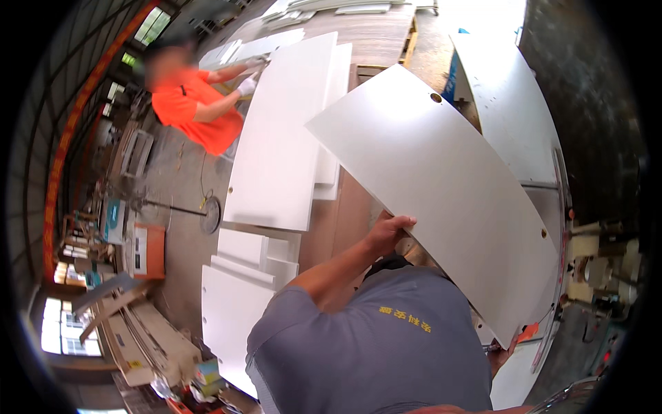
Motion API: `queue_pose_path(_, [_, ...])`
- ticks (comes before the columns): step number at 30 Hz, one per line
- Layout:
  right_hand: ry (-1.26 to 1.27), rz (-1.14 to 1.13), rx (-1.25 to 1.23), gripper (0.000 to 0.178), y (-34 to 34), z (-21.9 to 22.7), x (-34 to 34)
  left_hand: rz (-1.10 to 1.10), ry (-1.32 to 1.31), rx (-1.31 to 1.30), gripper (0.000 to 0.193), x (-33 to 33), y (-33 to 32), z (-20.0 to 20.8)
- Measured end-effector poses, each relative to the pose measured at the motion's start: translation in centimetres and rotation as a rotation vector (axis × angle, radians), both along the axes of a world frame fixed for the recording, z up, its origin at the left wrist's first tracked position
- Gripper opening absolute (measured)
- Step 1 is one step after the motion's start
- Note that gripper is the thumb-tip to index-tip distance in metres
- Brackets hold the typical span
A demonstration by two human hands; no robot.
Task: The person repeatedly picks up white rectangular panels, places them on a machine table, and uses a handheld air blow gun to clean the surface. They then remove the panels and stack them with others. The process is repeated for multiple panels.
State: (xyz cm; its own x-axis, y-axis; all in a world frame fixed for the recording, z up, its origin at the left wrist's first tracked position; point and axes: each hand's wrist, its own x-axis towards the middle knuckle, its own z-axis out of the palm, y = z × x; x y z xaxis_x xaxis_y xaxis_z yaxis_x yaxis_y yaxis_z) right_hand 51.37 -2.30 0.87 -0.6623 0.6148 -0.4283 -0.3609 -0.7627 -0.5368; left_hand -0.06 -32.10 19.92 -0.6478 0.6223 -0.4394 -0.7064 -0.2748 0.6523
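A long white board (441, 186) with a round brass-coloured hole near its far end and another near its right edge is held tilted in front of me. My left hand (392, 234) grips its left long edge, thumb over the top face and fingers underneath. At the board's near end, my right hand (502, 355) holds the corner; most of its fingers are hidden. The far end of the board overhangs the wooden surface and the stacked white panels (286, 138) to my left. Beside the board on the right lies another white panel (507, 103).
Across the stack stands a person (200, 110) in an orange shirt, white-gloved hands at the panels' edge. Smaller white boards (241, 290) are piled at my left. A round-based metal stand (210, 215) and an orange-and-white box (146, 252) are on the floor.
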Motion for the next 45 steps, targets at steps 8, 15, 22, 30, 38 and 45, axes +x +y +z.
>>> queue_pose_path(8, [-0.103,0.136,0.185,0.048,6.3,9.0,-24.8,0.419,-0.003,0.061,0.037,-2.2,-11.9,2.5])
queue_pose_path(15, [0.005,0.581,0.244,0.051,7.4,10.0,-45.0,0.832,0.049,0.016,0.05,-1.5,-20.8,2.7])
queue_pose_path(22, [0.068,1.027,0.376,0.051,2.5,12.4,-67.2,1.201,0.059,0.039,0.047,2.2,-22.0,3.0])
queue_pose_path(30, [0.344,1.176,0.103,0.023,-2.0,16.0,-86.3,1.549,0.233,0.135,0.041,-5.3,-13.1,1.8])
queue_pose_path(38, [0.165,1.283,0.431,0.054,8.8,20.0,-95.3,1.809,0.156,0.239,0.023,-20.7,-5.9,-0.8])
queue_pose_path(45, [0.039,1.476,0.487,0.059,14.6,17.1,-97.7,1.867,0.18,0.301,0.017,-32.8,-4.6,-2.7])
